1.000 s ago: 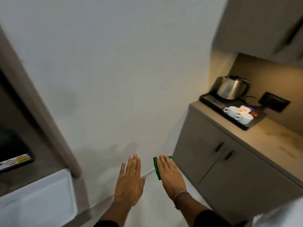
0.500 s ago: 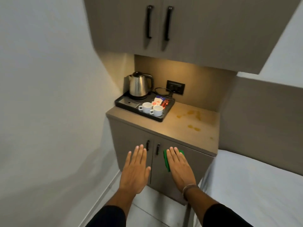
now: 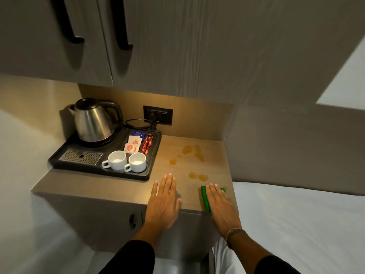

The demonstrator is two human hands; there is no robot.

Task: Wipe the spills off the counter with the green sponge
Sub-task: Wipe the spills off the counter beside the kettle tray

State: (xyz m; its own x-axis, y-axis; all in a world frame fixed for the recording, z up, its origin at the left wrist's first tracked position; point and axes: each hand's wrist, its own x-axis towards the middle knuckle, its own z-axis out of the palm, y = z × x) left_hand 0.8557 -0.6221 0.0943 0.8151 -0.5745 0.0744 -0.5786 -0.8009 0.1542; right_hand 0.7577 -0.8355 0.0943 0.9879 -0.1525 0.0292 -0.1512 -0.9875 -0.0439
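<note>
A green sponge (image 3: 205,197) lies under my right hand (image 3: 222,208) at the front right corner of the beige counter (image 3: 175,184); the hand is flat on top of it and hides most of it. Several yellow-brown spills (image 3: 194,152) dot the counter just beyond the sponge, the nearest pair (image 3: 198,176) a little ahead of my fingertips. My left hand (image 3: 164,202) rests flat and open near the counter's front edge, holding nothing.
A black tray (image 3: 98,171) on the counter's left holds a steel kettle (image 3: 92,120), two white cups (image 3: 126,162) and sachets (image 3: 138,144). A wall socket (image 3: 158,114) sits behind. Upper cabinets (image 3: 138,46) overhang. A white bed (image 3: 296,224) lies to the right.
The view has swung from the wall to the counter and come much closer. Both hands, held flat in the air before, now sit over the counter's front edge, the right still with the sponge.
</note>
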